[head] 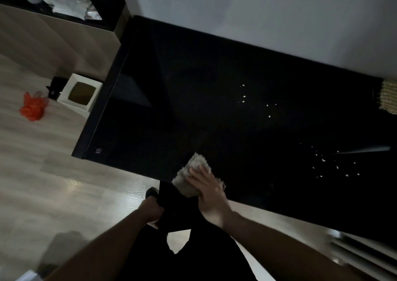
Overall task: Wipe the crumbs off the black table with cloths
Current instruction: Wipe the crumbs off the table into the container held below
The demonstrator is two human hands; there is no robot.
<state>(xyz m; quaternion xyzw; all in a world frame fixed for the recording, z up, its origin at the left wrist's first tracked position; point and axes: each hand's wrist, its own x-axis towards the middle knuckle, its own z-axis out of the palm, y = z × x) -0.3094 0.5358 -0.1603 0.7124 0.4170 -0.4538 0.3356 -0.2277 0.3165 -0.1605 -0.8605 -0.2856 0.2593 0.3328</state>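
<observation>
The black table [193, 91] fills the middle of the view. White crumbs [243, 97] lie scattered near its centre, and a second patch of crumbs [335, 164] sits towards the right. My right hand [208, 188] presses a pale grey cloth [189, 173] flat at the table's near edge, left of both patches. My left hand [153, 213] hangs below the table edge beside my dark trousers, fingers curled around something small and pale; I cannot tell what it is.
A white square bin [80, 93] stands on the wooden floor by the table's left end, with an orange bag [33, 106] lying beyond it. A woven object [388, 97] sits at the table's far right edge. A white wall backs the table.
</observation>
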